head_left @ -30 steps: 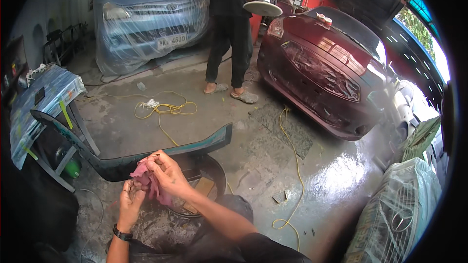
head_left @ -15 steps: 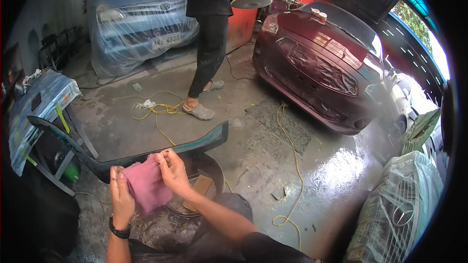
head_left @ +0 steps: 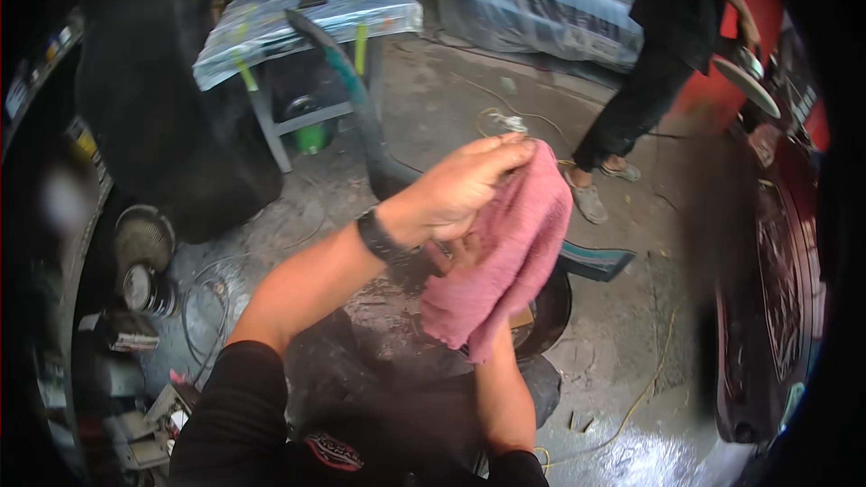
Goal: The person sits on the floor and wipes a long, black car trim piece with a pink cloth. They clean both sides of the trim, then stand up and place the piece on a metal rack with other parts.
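A pink cloth (head_left: 519, 234) hangs in folds in front of me. My left hand (head_left: 460, 182), with a dark watch on its wrist, is closed on the cloth's upper edge, thumb and fingers pinching it. The cloth drapes over my right hand (head_left: 462, 254). Its forearm rises from below behind the cloth, and only some fingers seem to show by the cloth's left edge; their grip is hidden. Below and behind lies a long curved dark panel with a teal strip (head_left: 595, 260), resting over a dark round container (head_left: 552, 316).
A plastic-covered table (head_left: 361, 4) stands far left, a green round object (head_left: 312, 138) under it. Cans and a bucket (head_left: 144, 236) sit at left. A person in dark clothes (head_left: 645, 81) holds a round polisher (head_left: 747, 86). A dark red car (head_left: 767, 307) stands right, a yellow cord (head_left: 654, 383) nearby.
My view has swung left, bringing the table and cans in. The cloth, stretched between both hands before, now hangs from my left hand over my right. The other person's polisher is lower.
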Tool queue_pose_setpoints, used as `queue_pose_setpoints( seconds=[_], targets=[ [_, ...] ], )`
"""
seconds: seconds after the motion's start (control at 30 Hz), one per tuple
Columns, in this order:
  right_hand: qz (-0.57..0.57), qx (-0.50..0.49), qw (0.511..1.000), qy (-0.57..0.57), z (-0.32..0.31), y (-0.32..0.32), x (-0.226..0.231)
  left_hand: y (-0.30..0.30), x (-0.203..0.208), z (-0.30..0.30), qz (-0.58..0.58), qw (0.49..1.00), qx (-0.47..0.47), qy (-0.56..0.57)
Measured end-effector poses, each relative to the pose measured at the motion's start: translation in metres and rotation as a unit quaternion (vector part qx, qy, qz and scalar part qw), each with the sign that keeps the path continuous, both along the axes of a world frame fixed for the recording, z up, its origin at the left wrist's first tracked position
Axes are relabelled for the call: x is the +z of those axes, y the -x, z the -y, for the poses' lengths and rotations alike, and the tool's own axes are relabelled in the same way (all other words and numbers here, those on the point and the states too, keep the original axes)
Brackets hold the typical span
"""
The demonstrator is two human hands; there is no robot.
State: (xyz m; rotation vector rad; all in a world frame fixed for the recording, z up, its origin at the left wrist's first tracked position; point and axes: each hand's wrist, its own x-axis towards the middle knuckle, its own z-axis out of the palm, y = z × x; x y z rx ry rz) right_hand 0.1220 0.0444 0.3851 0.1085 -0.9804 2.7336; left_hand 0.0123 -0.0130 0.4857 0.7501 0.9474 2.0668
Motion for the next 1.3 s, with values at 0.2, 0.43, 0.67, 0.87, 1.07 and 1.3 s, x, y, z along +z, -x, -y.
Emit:
queue_pose_setpoints(
  seconds=[0.2,0.43,0.67,0.87,1.07,1.3],
  targets=[
    [-0.005,-0.073,0.997,0.002,-0.03,-0.011,0.009,0.063,-0.096,0.052,-0.361,0.797,0.379,0.301],
    [0.195,-0.291,0.896,-0.273,-0.172,-0.004,-0.112,0.105,-0.18,0.104,-0.326,0.652,0.56,0.395],
    [0.302,-0.534,0.365,-0.7,-0.222,-0.017,-0.138,0.172,-0.242,0.096,0.048,0.925,0.336,0.168],
    [0.424,-0.484,0.423,-0.639,-0.246,-0.056,-0.157,0.146,-0.219,0.093,0.054,0.919,0.353,0.165],
    [0.41,-0.539,0.568,-0.468,-0.261,-0.053,-0.154,0.096,-0.159,0.09,0.046,0.93,0.348,0.107],
    [0.214,-0.581,0.707,-0.341,-0.183,0.024,-0.09,0.029,-0.094,0.089,0.008,0.904,0.405,0.135]
  ],
)
